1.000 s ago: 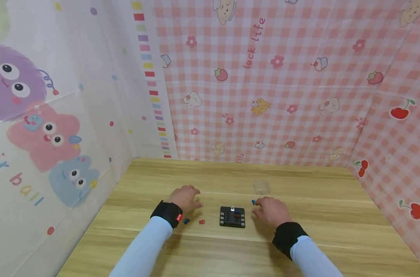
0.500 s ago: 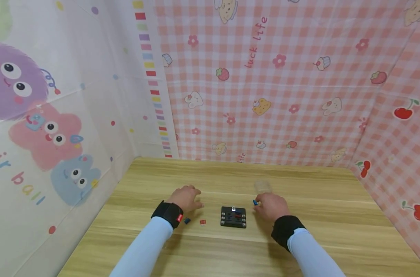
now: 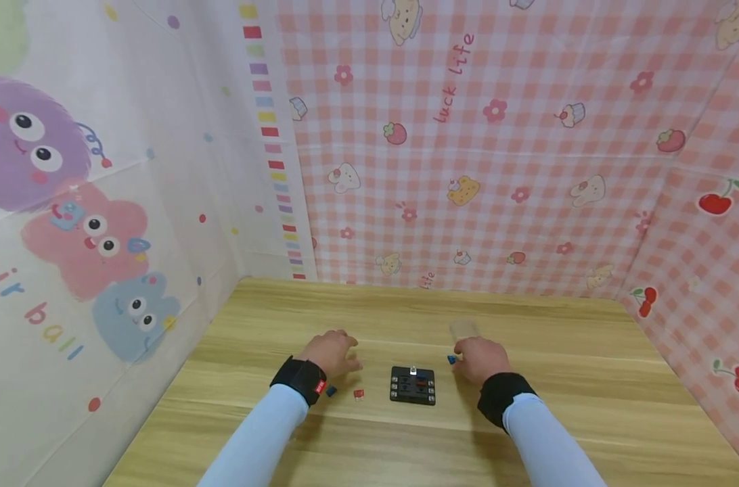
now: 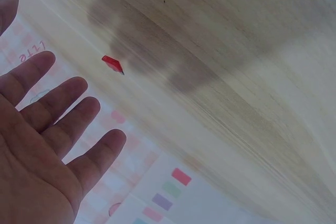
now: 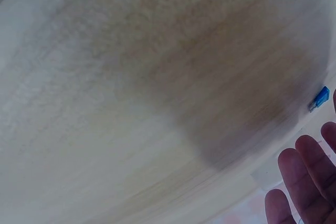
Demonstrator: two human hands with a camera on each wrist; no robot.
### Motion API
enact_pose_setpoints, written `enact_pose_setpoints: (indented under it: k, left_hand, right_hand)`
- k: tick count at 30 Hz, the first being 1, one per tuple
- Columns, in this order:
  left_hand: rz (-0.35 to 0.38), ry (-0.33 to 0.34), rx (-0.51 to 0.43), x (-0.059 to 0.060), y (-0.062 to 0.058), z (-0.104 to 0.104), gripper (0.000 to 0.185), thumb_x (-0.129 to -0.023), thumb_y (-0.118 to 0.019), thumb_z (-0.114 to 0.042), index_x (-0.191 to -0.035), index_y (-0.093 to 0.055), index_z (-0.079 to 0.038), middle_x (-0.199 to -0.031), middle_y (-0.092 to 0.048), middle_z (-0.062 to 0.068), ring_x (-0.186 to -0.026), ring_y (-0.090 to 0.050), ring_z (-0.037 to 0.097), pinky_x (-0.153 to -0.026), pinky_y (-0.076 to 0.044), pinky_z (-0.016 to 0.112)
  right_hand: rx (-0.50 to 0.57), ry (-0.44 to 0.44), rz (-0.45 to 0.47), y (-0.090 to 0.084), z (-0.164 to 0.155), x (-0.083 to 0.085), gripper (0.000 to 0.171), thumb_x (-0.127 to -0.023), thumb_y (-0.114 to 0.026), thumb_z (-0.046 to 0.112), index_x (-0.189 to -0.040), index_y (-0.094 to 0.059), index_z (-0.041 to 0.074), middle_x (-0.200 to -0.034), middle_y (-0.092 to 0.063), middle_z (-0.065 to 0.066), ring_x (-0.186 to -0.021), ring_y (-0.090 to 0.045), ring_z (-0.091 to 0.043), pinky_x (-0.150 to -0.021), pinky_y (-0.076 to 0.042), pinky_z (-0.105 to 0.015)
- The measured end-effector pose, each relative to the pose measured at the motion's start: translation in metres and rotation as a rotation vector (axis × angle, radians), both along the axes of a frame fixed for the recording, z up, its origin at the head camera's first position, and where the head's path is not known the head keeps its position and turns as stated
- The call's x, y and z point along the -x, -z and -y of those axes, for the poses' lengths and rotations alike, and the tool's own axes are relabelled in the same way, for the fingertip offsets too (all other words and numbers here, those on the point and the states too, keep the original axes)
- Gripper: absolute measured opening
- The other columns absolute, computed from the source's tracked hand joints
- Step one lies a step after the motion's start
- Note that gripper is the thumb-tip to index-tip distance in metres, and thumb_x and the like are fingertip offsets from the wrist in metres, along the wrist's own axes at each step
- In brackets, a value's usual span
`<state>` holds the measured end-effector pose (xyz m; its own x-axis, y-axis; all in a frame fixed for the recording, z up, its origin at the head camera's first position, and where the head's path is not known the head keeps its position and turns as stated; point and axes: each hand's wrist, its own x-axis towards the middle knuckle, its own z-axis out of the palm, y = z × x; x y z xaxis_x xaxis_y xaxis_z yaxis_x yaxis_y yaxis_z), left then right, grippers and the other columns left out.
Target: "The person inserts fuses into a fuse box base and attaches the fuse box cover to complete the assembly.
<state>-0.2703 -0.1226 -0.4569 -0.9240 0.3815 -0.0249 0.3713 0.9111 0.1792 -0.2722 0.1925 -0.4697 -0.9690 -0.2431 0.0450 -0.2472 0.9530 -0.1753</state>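
The black fuse box lies on the wooden table between the two hands. It seems that some slots already have fuses: one pale fuse stands at its far edge, and red and blue pieces show in the middle, though they are too small to count. Three fuses are not yet in the box: a red fuse and a dark blue fuse near the left hand, and a blue fuse just beside the right hand. A clear cover lies behind the right hand.

Both hands hold nothing. The left wrist view shows the fingers spread and straight above the table; the right fingers are also loose.

On the pink checked cloth I read "luck life".
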Motion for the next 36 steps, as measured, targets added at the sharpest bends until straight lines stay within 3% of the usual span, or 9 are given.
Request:
enact_pose_setpoints:
  k: [24, 36]
  left_hand:
    - [0.004, -0.011, 0.031, 0.001, 0.004, -0.003, 0.050, -0.089, -0.073, -0.042, -0.125, -0.068, -0.008, -0.121, -0.065, 0.012, -0.112, -0.060, 0.030, -0.096, -0.047, 0.048]
    - [-0.002, -0.011, 0.025, 0.002, 0.005, -0.002, 0.049, -0.089, -0.073, -0.041, -0.124, -0.068, -0.008, -0.120, -0.065, 0.012, -0.112, -0.060, 0.030, -0.096, -0.047, 0.048]
  right_hand:
    - [-0.082, -0.035, -0.009, 0.011, 0.006, 0.012, 0.022, -0.082, -0.081, 0.021, -0.101, -0.075, 0.011, -0.096, -0.073, -0.008, -0.087, -0.067, -0.027, -0.075, -0.053, -0.049]
    - [-0.133, -0.096, -0.075, 0.014, 0.009, 0.012, 0.005, -0.084, -0.077, 0.012, -0.081, -0.074, 0.015, -0.077, -0.064, -0.003, -0.068, -0.055, -0.018, -0.064, -0.051, -0.043]
